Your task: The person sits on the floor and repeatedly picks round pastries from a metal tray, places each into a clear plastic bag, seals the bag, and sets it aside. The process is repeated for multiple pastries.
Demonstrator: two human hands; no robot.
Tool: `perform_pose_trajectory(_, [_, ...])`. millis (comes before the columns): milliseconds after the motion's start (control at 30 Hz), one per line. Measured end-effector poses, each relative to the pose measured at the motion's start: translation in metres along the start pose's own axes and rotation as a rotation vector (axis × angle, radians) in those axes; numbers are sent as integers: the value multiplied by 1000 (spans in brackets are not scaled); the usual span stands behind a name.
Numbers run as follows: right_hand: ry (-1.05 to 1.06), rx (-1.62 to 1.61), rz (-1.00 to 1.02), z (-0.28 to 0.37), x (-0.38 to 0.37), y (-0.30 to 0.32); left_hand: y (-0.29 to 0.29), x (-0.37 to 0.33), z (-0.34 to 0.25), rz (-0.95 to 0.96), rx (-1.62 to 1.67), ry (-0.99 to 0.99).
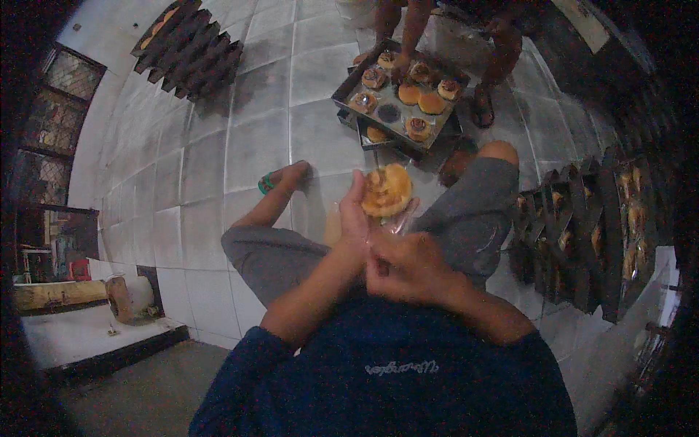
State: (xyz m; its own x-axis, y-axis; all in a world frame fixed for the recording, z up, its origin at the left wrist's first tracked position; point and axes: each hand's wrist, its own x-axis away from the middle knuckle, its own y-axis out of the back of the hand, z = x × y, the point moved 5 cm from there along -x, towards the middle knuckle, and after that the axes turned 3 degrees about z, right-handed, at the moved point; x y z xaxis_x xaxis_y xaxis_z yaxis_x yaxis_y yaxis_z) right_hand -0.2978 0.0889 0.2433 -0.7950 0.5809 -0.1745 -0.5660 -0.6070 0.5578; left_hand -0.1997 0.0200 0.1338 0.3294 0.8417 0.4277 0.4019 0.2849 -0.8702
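Observation:
A round golden bun [387,191] with a browned, swirled top rests on my left hand [354,221], whose thumb stands up along its edge. Clear plastic [402,221] shows below the bun and between my hands. Just nearer to my body, my right hand [413,268] is closed beside my left wrist, fingers curled in; whatever they pinch is hidden. Beyond the bun lies a dark tray [376,125] with several round buns, some with dark swirled tops. Another person's hand [400,67] reaches into that tray from the far side.
Another tray [371,137] with buns sits under the first one. Stacked dark trays [193,54] stand at the far left, and more trays [582,233] of buns are at the right. My bent legs flank the work on the tiled floor [258,109]. A sandal [483,105] is by the other person.

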Motion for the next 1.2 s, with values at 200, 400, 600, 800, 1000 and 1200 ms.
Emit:
perform_pose_trajectory(200, [-41, 471, -275, 24, 27, 109, -34, 23, 11, 151, 337, 217])
perform_pose_trajectory(400, [-278, 238, -418, -15, 95, 116, -86, 72, 58, 246, -85, 282])
perform_pose_trajectory(600, [-821, -328, -746, -110, 162, 82, -10, -18, 51, -33, -1002, 87])
perform_pose_trajectory(800, [-752, -424, -758, -142, 151, 99, -30, -61, 51, 125, -1136, -50])
perform_pose_trajectory(1000, [-543, -874, -991, -141, 152, 90, -41, -44, 38, 98, -1152, -170])
perform_pose_trajectory(1200, [-519, -955, -1121, -140, 141, 97, -56, -30, 9, 7, -1294, -283])
